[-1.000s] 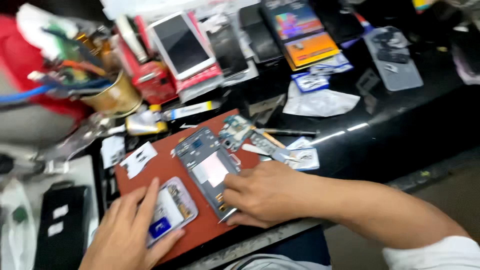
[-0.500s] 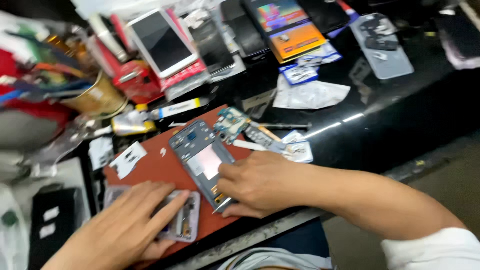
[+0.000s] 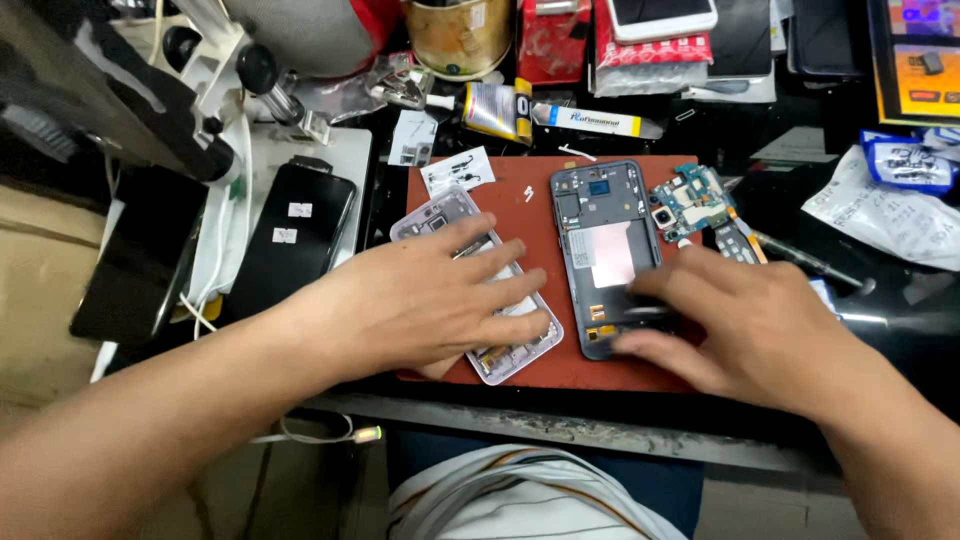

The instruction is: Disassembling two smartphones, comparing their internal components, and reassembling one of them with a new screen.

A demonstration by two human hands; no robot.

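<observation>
Cluttered black bench (image 3: 800, 215) (red mat (image 3: 520, 210)): both hands lie open-fingered on phone frames.

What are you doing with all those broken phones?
A person is working on opened phones at a cluttered bench. The left hand lies flat on a pale phone frame on the red mat. The right hand presses its fingertips on the lower end of a grey phone frame with its insides showing. A small circuit board lies loose beside it, and a glue tube sits behind the mat.
</observation>
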